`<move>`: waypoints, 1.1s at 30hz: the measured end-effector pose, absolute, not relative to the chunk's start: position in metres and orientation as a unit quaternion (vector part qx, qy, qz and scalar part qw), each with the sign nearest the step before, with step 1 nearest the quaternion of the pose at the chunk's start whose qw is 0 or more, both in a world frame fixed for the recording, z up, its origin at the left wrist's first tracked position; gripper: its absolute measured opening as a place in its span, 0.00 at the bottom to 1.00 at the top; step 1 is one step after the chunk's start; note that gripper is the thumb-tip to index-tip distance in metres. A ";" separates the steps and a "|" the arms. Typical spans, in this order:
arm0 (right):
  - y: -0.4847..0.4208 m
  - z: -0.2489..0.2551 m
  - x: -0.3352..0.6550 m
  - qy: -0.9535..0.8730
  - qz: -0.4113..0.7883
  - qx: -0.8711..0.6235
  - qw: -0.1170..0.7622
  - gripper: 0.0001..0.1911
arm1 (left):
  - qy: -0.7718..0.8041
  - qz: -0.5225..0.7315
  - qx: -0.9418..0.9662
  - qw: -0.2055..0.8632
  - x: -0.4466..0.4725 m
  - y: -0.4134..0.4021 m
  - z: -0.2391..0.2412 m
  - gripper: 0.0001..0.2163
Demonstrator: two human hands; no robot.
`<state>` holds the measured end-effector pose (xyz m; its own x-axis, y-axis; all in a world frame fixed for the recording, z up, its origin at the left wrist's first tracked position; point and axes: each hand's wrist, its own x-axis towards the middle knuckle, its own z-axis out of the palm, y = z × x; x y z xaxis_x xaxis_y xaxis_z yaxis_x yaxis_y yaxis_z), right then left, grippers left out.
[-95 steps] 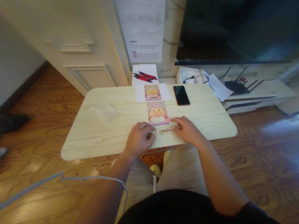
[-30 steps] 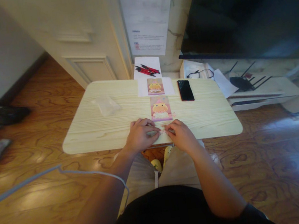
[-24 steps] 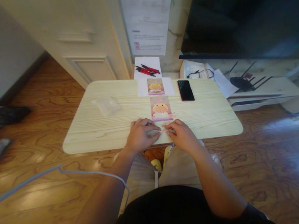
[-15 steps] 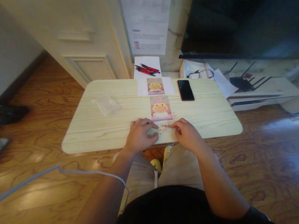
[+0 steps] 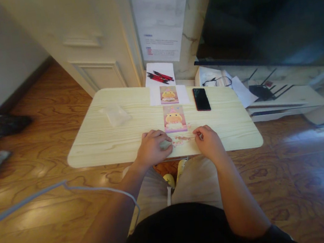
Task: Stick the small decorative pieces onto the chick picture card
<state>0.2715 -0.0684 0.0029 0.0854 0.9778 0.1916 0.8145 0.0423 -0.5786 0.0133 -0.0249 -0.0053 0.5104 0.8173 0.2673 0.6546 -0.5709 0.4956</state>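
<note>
On the near edge of the table lies a see-through sheet with small pink and red shapes (image 5: 182, 138), which looks like a sticker sheet. My left hand (image 5: 154, 147) rests at its left end, thumb and forefinger closed on the edge. Just off its right end is my right hand (image 5: 208, 142), with thumb and forefinger pinched together; anything between them is too small to make out. A card with a yellow cartoon animal on pink (image 5: 174, 118) lies flat beyond the sheet. A similar smaller-looking card (image 5: 168, 95) lies behind it on white paper.
A black phone (image 5: 201, 99) lies at the back right of the table (image 5: 100, 145). Crumpled clear plastic (image 5: 116, 115) is on the left. Several red and black pens (image 5: 160, 77) lie on white paper at the back. A grey cable (image 5: 99, 185) hangs across my left arm.
My right hand has moved right, away from the sheet, and its fingertips are drawn together. More of the pink shapes show now. My left hand stays in place.
</note>
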 end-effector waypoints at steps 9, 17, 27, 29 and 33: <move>-0.029 -0.007 0.265 -0.648 0.082 -0.708 0.269 0.14 | 0.422 0.240 0.857 0.174 0.012 -0.024 -0.006 0.05; -0.025 -0.013 0.270 -0.653 0.122 -0.708 0.241 0.06 | 0.420 0.241 0.856 0.181 0.012 -0.023 -0.006 0.05; -0.034 -0.007 0.277 -0.656 0.107 -0.722 0.190 0.06 | 0.416 0.237 0.857 0.188 0.010 -0.024 -0.006 0.05; -0.038 -0.007 0.276 -0.658 0.109 -0.719 0.195 0.06 | 0.418 0.237 0.856 0.190 0.011 -0.024 -0.006 0.06; -0.043 -0.010 0.276 -0.667 0.128 -0.698 0.227 0.07 | 0.414 0.239 0.856 0.194 0.011 -0.024 -0.006 0.06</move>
<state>0.2762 -0.0426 -0.0102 0.0785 0.9892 0.1241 0.8734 -0.0082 -0.4870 0.0111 -0.0239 -0.0056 0.5426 0.8025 0.2480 0.6170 -0.5811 0.5306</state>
